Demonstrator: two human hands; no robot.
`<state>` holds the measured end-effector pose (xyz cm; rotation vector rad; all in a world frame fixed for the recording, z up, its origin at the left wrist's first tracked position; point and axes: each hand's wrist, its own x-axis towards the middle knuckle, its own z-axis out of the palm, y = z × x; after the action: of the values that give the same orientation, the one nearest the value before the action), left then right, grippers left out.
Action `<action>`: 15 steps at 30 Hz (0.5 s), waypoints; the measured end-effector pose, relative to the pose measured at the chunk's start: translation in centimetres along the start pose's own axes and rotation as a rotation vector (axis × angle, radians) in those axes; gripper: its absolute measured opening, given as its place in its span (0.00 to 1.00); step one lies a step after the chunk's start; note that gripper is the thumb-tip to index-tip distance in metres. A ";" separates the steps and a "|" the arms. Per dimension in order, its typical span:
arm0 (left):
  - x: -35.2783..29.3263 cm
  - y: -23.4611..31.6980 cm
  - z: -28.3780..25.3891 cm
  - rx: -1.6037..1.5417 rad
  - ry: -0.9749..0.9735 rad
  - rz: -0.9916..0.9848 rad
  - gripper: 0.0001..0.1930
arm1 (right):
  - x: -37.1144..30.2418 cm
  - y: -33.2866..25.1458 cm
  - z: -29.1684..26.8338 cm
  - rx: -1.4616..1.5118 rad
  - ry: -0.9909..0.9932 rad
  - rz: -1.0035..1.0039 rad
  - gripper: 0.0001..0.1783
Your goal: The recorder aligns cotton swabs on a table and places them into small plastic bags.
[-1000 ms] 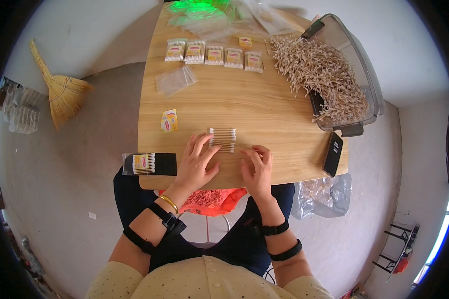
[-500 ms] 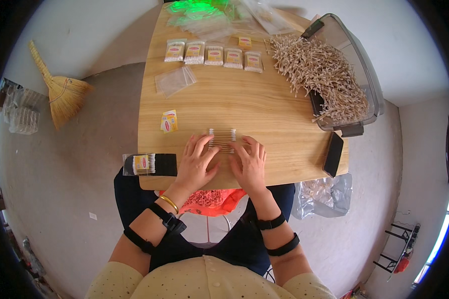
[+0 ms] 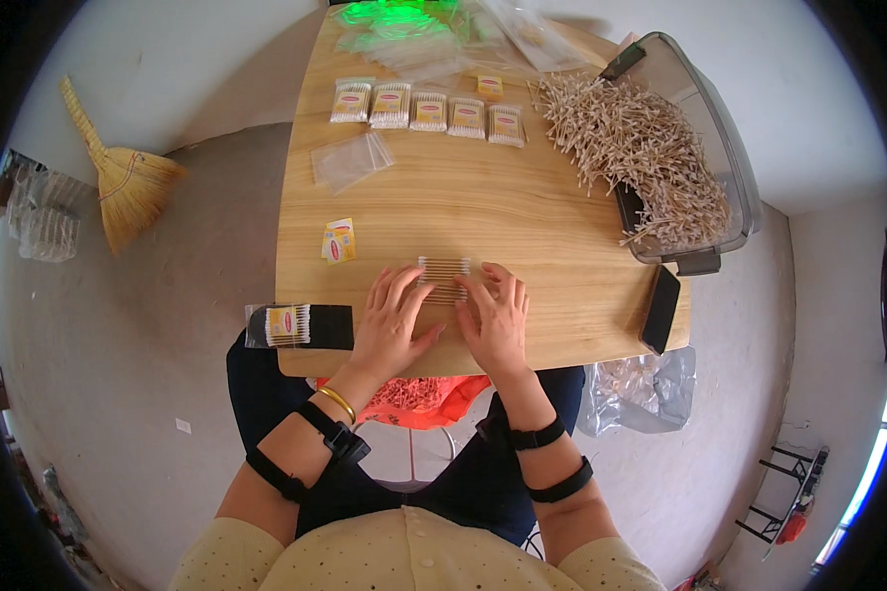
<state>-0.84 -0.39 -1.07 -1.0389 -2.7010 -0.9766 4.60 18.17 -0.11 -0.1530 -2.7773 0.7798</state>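
A row of cotton swabs (image 3: 445,268) lies side by side on the wooden table in front of me. At its left ends rests my left hand (image 3: 388,320), fingers spread and curved over the tips. My right hand (image 3: 495,320) touches the right ends, its fingers apart as well. The fingertips cover part of the swabs nearest me. To the left lie small yellow-and-white cards (image 3: 339,240). A bag of swabs with a card (image 3: 288,325) sits on a black pad (image 3: 332,327) at the table's left edge.
Several packed swab bags (image 3: 429,111) stand in a row toward the back, with an empty clear bag (image 3: 353,162) nearer. Loose swabs (image 3: 641,148) spill from a grey plastic bin (image 3: 744,187) at right. A black phone (image 3: 659,308) lies by the right edge. More plastic bags (image 3: 414,49) are piled behind.
The whole view has shifted slightly. Both hands stay at the swab row's ends, with only small finger movements.
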 end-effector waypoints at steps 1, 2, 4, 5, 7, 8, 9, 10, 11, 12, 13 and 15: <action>0.1 0.1 0.0 0.022 -0.020 -0.002 0.35 | 0.0 0.0 -0.1 0.001 0.002 0.002 0.22; 0.2 0.2 0.1 0.045 -0.040 -0.004 0.37 | 0.1 0.0 -0.2 -0.002 -0.001 0.009 0.21; 0.4 0.6 -0.1 0.088 -0.057 -0.002 0.37 | 0.1 -0.1 -0.1 -0.008 -0.006 0.014 0.21; 0.5 0.7 -0.2 0.131 -0.075 0.001 0.38 | 0.0 -0.1 0.0 -0.006 -0.004 0.016 0.21; 0.4 0.7 -0.1 0.164 -0.094 -0.005 0.40 | 0.0 -0.2 -0.1 -0.002 -0.002 0.016 0.21; 0.4 0.6 0.0 0.196 -0.114 -0.010 0.42 | 0.0 -0.4 -0.2 -0.014 -0.008 0.010 0.21; 0.4 0.6 0.0 0.196 -0.114 -0.010 0.42 | 0.0 -0.4 -0.3 -0.027 -0.014 0.005 0.21; 0.4 0.7 0.1 0.202 -0.123 -0.017 0.43 | 0.0 -0.4 -0.3 -0.027 -0.014 0.005 0.21; 0.5 0.7 0.1 0.207 -0.133 -0.024 0.44 | -0.1 -0.4 -0.2 -0.027 -0.012 0.006 0.21; 0.5 0.7 0.1 0.207 -0.133 -0.024 0.44 | -0.1 -0.3 -0.2 -0.028 -0.009 0.007 0.21; 0.6 0.8 0.1 0.210 -0.145 -0.033 0.45 | -0.1 -0.3 -0.2 -0.028 -0.009 0.008 0.21; 0.6 0.9 0.0 0.215 -0.157 -0.042 0.45 | -0.1 -0.3 -0.2 0.009 -0.014 0.022 0.21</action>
<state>-0.72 0.52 -0.42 -1.0604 -2.8843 -0.6152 4.78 17.95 0.19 -0.1774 -2.7896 0.8013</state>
